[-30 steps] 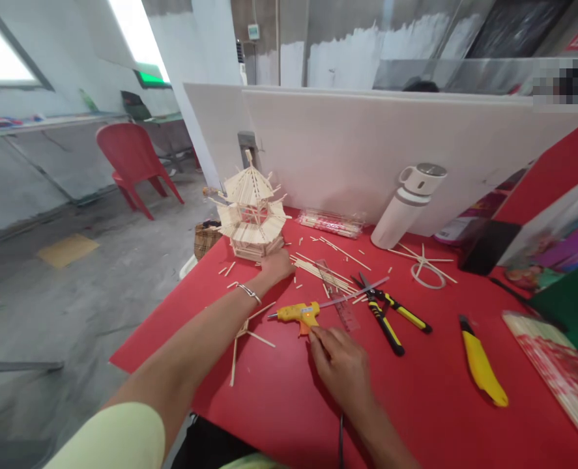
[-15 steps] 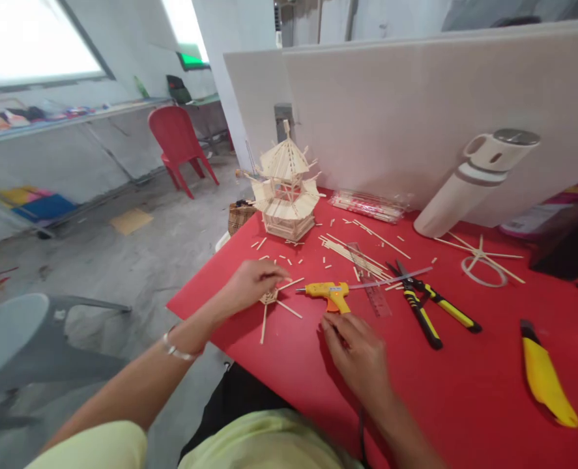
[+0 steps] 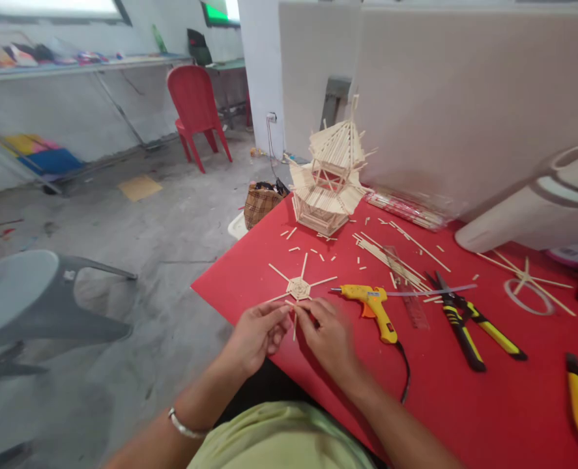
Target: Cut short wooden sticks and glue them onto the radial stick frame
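Observation:
Both hands meet just in front of a spider-web-shaped piece of thin wooden sticks [image 3: 298, 288], which lies flat near the table's left corner with its spokes pointing outward. My left hand [image 3: 259, 333] pinches a short stick [image 3: 290, 302] between thumb and fingertips. The fingers of my right hand [image 3: 326, 335] close on the other end of that small stick, over one spoke of the piece. A yellow glue gun [image 3: 367, 299] rests on its side right of my hands, a clear glue stick in its back and its cord trailing toward me.
Behind stands a stick-built pagoda [image 3: 328, 182]. Loose sticks [image 3: 386, 260], a clear ruler [image 3: 408, 293], black-and-yellow cutters [image 3: 464, 326], a star of sticks [image 3: 526, 277] and a leaning white tumbler [image 3: 518, 212] occupy the red table [image 3: 430, 410]. A grey stool [image 3: 19, 293] is at left.
My right hand has left the glue gun's grip and come left beside my left hand. My left hand has drawn back to the web piece's near side. The view has shifted down and left.

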Demonstrator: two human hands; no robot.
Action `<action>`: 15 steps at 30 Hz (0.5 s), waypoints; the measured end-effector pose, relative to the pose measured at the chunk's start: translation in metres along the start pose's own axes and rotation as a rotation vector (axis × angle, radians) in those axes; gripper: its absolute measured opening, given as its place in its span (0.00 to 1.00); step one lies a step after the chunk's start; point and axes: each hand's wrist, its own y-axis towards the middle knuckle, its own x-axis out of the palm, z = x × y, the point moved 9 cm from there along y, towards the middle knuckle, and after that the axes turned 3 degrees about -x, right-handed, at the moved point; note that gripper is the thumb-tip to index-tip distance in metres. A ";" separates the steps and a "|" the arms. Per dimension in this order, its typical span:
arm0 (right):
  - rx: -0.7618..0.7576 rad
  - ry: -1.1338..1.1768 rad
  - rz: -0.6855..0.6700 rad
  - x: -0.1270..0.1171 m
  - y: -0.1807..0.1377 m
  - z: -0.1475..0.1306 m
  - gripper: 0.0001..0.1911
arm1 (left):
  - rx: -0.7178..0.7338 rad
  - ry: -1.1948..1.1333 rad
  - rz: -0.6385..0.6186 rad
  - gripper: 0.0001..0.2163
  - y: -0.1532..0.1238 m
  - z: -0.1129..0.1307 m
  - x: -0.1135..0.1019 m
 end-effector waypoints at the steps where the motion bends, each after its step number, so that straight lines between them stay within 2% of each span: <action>1: -0.020 -0.022 0.015 0.001 0.000 -0.001 0.11 | -0.042 -0.036 0.004 0.17 0.000 -0.005 0.001; 7: -0.133 -0.156 -0.037 0.015 -0.004 -0.004 0.11 | -0.111 -0.099 0.107 0.15 0.003 -0.010 0.003; 11: -0.194 -0.225 -0.041 0.012 -0.015 -0.007 0.11 | -0.122 -0.047 0.218 0.13 0.007 -0.007 0.003; 15: -0.254 -0.217 -0.143 0.014 -0.026 -0.015 0.11 | -0.150 0.010 0.316 0.14 0.011 -0.006 0.001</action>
